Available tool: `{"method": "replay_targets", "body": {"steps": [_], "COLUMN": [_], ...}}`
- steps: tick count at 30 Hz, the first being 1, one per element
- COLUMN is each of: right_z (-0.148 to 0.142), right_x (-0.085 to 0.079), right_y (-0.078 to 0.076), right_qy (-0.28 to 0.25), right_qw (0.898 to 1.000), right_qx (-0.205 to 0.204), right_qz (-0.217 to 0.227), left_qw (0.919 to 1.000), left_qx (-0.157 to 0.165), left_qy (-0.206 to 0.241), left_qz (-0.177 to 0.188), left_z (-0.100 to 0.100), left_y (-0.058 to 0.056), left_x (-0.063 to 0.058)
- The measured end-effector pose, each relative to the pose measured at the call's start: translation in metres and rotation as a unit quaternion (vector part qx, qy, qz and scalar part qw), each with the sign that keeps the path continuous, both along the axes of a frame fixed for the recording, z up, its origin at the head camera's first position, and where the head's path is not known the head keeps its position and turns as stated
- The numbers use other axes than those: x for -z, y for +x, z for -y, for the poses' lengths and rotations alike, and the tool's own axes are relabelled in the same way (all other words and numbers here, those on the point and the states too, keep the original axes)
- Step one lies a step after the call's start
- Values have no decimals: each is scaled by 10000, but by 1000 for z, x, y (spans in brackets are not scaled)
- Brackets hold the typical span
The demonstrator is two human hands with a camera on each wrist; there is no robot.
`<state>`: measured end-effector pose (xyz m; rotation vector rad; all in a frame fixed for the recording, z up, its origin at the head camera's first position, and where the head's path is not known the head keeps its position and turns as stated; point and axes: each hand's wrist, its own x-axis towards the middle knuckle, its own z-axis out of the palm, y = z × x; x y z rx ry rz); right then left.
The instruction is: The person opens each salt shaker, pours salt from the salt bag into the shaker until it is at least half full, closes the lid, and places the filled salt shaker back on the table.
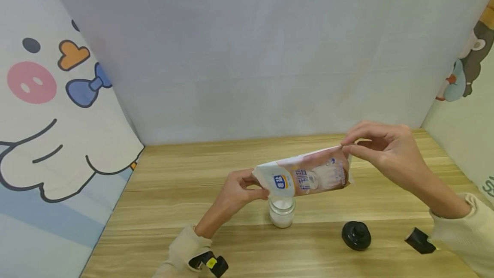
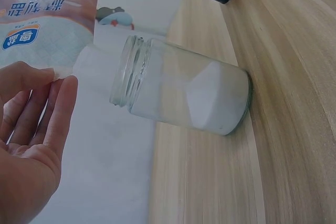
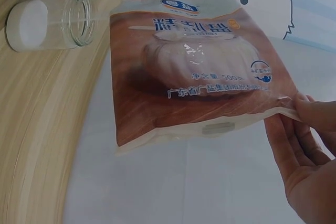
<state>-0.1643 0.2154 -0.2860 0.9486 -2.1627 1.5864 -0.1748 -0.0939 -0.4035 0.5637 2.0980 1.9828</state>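
A salt bag (image 1: 308, 177) with brown and pale panels is stretched between both hands, tilted over a glass jar (image 1: 281, 218). My left hand (image 1: 239, 190) pinches the bag's lower, pale end between thumb and fingers, close above the jar mouth. At the raised far corner, my right hand (image 1: 390, 153) pinches the bag's edge with thumb and fingertips. In the left wrist view, white salt (image 2: 212, 98) lies in a sloped heap in the upright jar. A faint whitish stream runs between the bag's corner and the jar mouth in the right wrist view.
A black lid (image 1: 356, 235) with a knob lies on the wooden table (image 1: 185, 209), right of the jar. A pale backdrop (image 1: 251, 63) rises behind the table. Printed cartoon panels (image 1: 46, 140) stand at the left and right. Each wrist wears a small black device.
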Motion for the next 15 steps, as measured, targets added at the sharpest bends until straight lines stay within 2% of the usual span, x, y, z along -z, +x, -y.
{"method": "replay_targets", "body": {"steps": [15], "right_z": [0], "right_x": [0], "right_y": [1], "right_qy": [-125], "right_qw": [9999], "right_qx": [-104], "right_qz": [60], "left_qw": [9999], "left_qx": [6], "left_qy": [115], "left_qz": [-15], "left_z": [0], "left_y": [2], "left_x": [-1]}}
